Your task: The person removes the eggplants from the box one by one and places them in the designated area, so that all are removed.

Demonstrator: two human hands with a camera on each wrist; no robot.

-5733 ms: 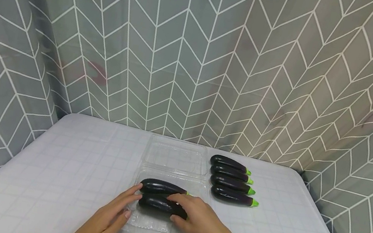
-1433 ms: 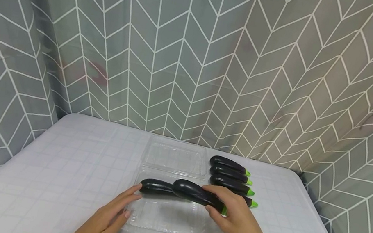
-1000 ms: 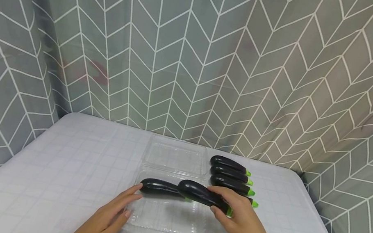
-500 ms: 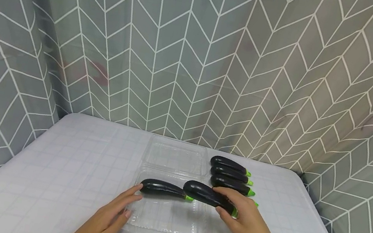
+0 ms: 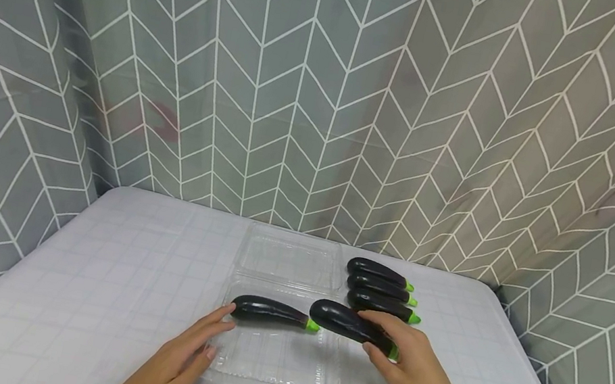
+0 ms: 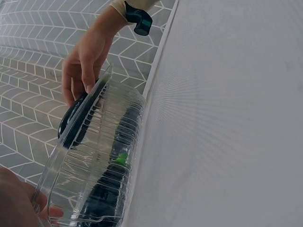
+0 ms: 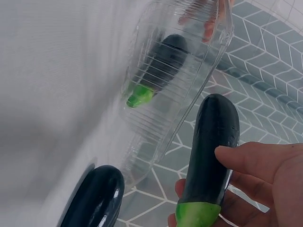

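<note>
My right hand [image 5: 409,364] holds a dark purple eggplant [image 5: 346,321] by its green-stemmed end, over the right side of a clear plastic clamshell container [image 5: 276,368]. Thumb and fingers wrap this held eggplant [image 7: 213,146] in the right wrist view, its rounded end pointing away. A second eggplant [image 5: 269,310] lies crosswise in the container's near half, green stem to the right. My left hand [image 5: 180,355] rests at the container's left side, fingers extended over the rim. Through the plastic wall its fingertips [image 6: 56,211] show inside, in the left wrist view.
On the right of the white table [image 5: 149,246], more eggplants lie in a row, the back one [image 5: 376,271] beside the open lid [image 5: 291,258]. The near end of the row is hidden by my right hand. A patterned curtain [image 5: 324,99] hangs behind.
Earlier, the held eggplant was low in the container's near part. It has since been raised and carried right by my right hand, uncovering the other eggplant's stem. My left hand stays put.
</note>
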